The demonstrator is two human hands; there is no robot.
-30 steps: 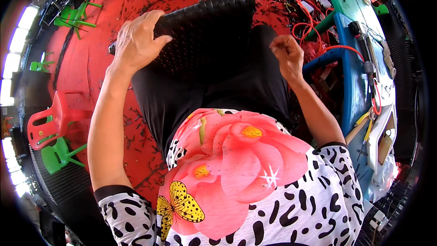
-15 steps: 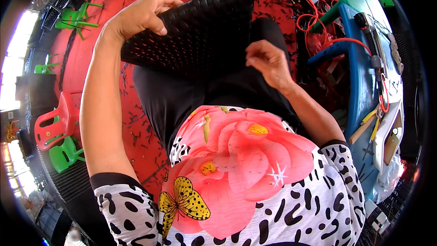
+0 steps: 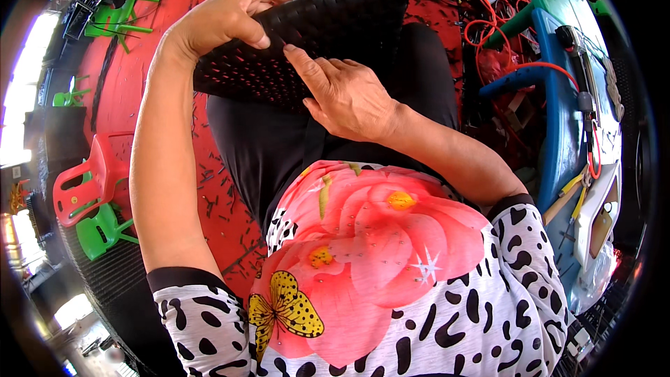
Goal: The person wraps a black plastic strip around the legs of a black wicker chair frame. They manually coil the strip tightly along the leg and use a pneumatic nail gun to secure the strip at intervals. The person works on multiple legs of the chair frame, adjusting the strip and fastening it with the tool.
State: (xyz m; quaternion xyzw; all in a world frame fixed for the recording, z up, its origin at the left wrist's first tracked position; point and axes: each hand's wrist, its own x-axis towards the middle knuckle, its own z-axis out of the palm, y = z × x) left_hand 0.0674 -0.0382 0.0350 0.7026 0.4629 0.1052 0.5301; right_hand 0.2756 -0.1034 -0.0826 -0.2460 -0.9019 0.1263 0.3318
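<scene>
A black wicker piece [image 3: 335,21], woven from flat strips with small gaps, leans over my lap. It has a thick wrapped edge at the top; whether it is a basket or part of a seat I cannot tell. My left hand [image 3: 234,19] grips that edge at its left end, thumb on the near face and fingers over the far side. On the near face, the outstretched index finger of my right hand [image 3: 349,94] touches the weave close to my left thumb. The other right fingers are loosely bent, and nothing shows in them.
At the right stands a blue plastic stool or table [image 3: 548,119] with yellow-handled tools [image 3: 576,192] and a black corded tool [image 3: 576,63]. A red hose [image 3: 481,31] curls beside it. Black scraps litter the red floor [image 3: 216,188]. Small red [image 3: 94,181] and green chairs [image 3: 101,234] stand left.
My right hand has moved left and up from beside my right thigh onto the woven face, its index finger now straight. The wicker piece and my left hand have shifted slightly right.
</scene>
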